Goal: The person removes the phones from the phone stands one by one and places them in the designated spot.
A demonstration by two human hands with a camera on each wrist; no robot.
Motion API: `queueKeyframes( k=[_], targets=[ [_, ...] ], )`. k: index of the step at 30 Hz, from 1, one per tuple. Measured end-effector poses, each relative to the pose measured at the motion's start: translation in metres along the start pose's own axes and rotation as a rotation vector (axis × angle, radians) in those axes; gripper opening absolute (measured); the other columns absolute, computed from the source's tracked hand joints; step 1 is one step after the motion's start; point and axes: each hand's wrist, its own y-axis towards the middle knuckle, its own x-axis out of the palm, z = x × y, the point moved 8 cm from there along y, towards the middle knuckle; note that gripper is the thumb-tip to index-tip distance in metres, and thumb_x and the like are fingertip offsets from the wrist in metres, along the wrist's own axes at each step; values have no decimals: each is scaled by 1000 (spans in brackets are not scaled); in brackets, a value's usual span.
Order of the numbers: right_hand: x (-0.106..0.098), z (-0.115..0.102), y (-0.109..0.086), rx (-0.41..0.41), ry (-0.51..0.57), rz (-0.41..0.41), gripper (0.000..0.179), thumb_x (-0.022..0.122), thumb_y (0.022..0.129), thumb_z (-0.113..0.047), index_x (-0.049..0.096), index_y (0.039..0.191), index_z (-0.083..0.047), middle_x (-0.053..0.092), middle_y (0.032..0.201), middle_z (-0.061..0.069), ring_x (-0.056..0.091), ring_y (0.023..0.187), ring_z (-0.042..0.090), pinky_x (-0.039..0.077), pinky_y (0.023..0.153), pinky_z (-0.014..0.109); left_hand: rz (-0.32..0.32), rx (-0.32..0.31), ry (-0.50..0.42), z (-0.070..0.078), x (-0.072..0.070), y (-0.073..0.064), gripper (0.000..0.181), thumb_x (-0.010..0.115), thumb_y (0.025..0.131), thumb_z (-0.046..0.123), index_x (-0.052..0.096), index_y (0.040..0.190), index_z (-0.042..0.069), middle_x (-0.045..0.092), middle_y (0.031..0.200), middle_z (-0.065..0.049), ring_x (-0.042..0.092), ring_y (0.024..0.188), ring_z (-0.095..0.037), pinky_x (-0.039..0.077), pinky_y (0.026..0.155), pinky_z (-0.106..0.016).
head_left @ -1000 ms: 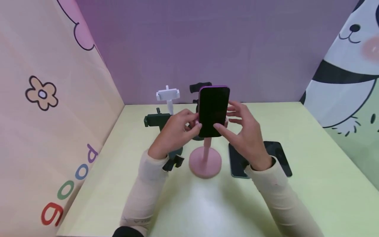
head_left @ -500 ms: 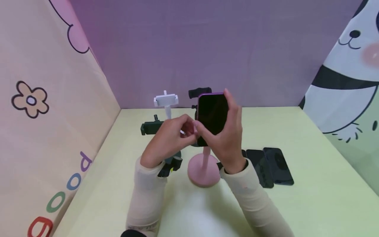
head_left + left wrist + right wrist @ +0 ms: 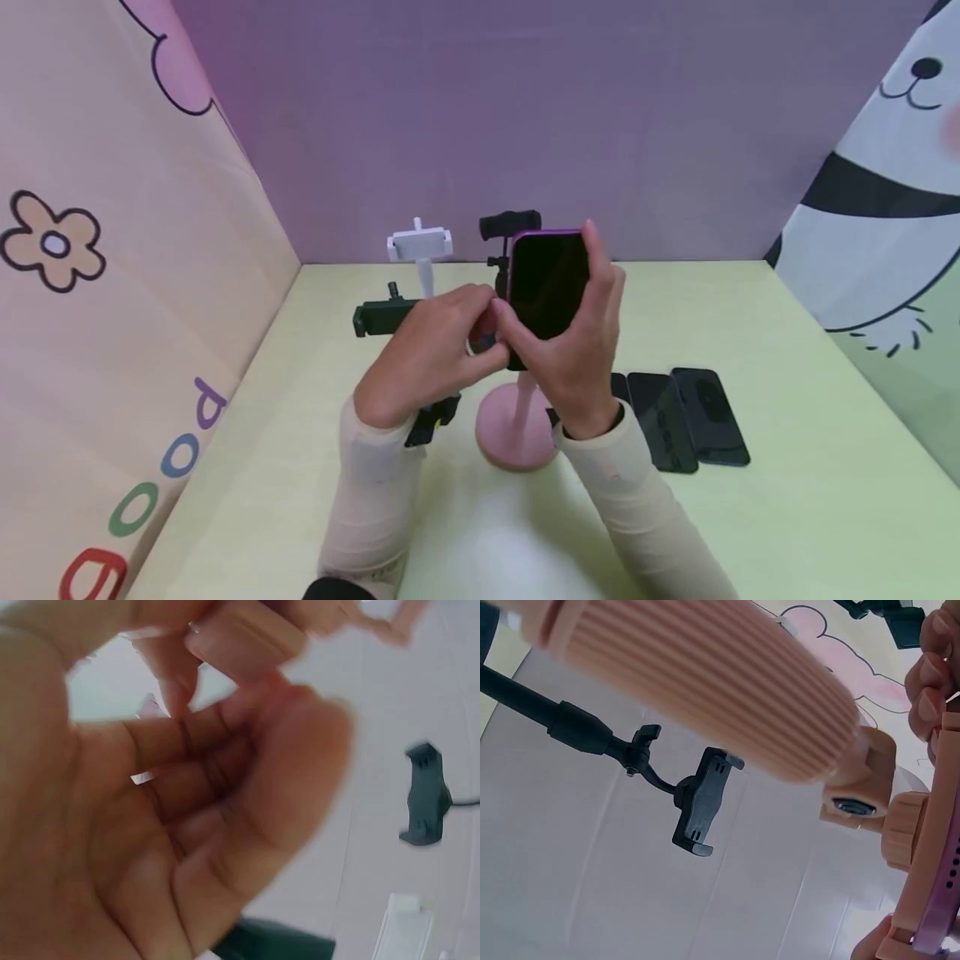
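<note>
A black-screened phone (image 3: 547,275) with a purple edge stands upright at the head of a pink phone stand (image 3: 517,429). My right hand (image 3: 581,350) grips it across its lower front, fingers along the right edge and thumb reaching to the left edge. Beside that thumb, my left hand (image 3: 431,354) has its fingers curled at the phone's left side. In the left wrist view its fingertips meet a pink block (image 3: 244,641), apparently part of the stand's clamp. The right wrist view shows the stand's ribbed pink stem (image 3: 727,690) and the clamp (image 3: 926,862) against the phone's purple side (image 3: 941,900).
Behind my left hand stand a white phone holder (image 3: 420,244) and a dark green one (image 3: 384,317). A black holder (image 3: 510,223) rises behind the phone. Dark phones (image 3: 711,417) lie side by side on the table, right of my right wrist. A purple backdrop (image 3: 450,125) closes the rear.
My right hand has shifted left across the phone, its thumb now at the left edge beside my left hand. Its forearm has uncovered more of the phones on the table.
</note>
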Motion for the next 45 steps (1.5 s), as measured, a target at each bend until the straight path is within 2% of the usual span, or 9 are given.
queueKeyframes(
  k=[4, 11, 18, 24, 28, 33, 36, 39, 45],
  targets=[
    [1, -2, 2, -32, 23, 10, 87, 79, 77, -27, 29, 146, -9, 45, 129, 15, 47, 116, 23, 52, 87, 39, 24, 73, 56, 2, -2, 0, 10, 59, 80, 18, 54, 88, 15, 48, 72, 5, 44, 64, -7, 40, 55, -24],
    [3, -8, 6, -90, 25, 37, 83, 78, 76, -23, 33, 144, -7, 48, 128, 15, 48, 115, 25, 52, 87, 39, 34, 124, 73, 2, -6, 1, 10, 57, 80, 18, 53, 89, 15, 47, 72, 6, 44, 65, -8, 39, 56, -25],
    [2, -12, 10, -108, 12, 47, 82, 78, 75, -25, 34, 142, -6, 49, 127, 15, 49, 113, 27, 52, 87, 39, 0, 118, 30, 0, -10, 0, 10, 58, 83, 17, 55, 91, 15, 52, 77, 7, 48, 69, -7, 44, 61, -24],
    [-2, -10, 10, -101, 29, 36, 82, 77, 74, -24, 35, 142, -5, 50, 128, 14, 50, 114, 26, 52, 87, 40, -24, 110, 2, 1, -7, -1, 9, 59, 85, 19, 54, 92, 16, 52, 79, 8, 50, 71, -8, 45, 62, -23],
    [-6, -8, 11, -82, 44, -13, 82, 77, 75, -23, 35, 143, -3, 51, 133, 12, 50, 117, 24, 52, 88, 41, -58, 110, -20, 1, -3, -1, 9, 59, 87, 21, 54, 94, 17, 52, 80, 8, 50, 71, -8, 45, 61, -23],
    [-15, -9, 13, -35, 68, -92, 83, 75, 74, -26, 38, 144, -4, 56, 127, 11, 53, 98, 24, 49, 78, 32, -87, 114, -38, 3, -1, -1, 10, 58, 90, 24, 54, 97, 18, 52, 80, 9, 49, 70, -5, 45, 59, -23],
    [-21, -10, 15, 22, 104, -157, 85, 79, 72, -23, 39, 146, -10, 62, 115, 11, 53, 88, 23, 40, 70, 32, -96, 114, -30, 4, 0, -2, 12, 58, 91, 26, 54, 98, 17, 52, 81, 9, 49, 70, -5, 45, 60, -23],
    [-28, -9, 15, 104, 123, -237, 89, 83, 70, -15, 39, 148, -18, 66, 107, 9, 56, 87, 22, 40, 72, 31, -101, 101, -9, 5, 1, -2, 14, 60, 92, 27, 53, 98, 16, 52, 81, 8, 49, 70, -6, 45, 61, -24],
    [-31, -9, 12, 237, 169, -366, 93, 83, 71, -5, 38, 148, -31, 65, 118, 8, 59, 92, 20, 45, 76, 32, -63, 87, 58, 11, -1, -5, 19, 63, 91, 27, 52, 95, 13, 52, 81, 5, 49, 70, -9, 44, 61, -25]
  ],
)
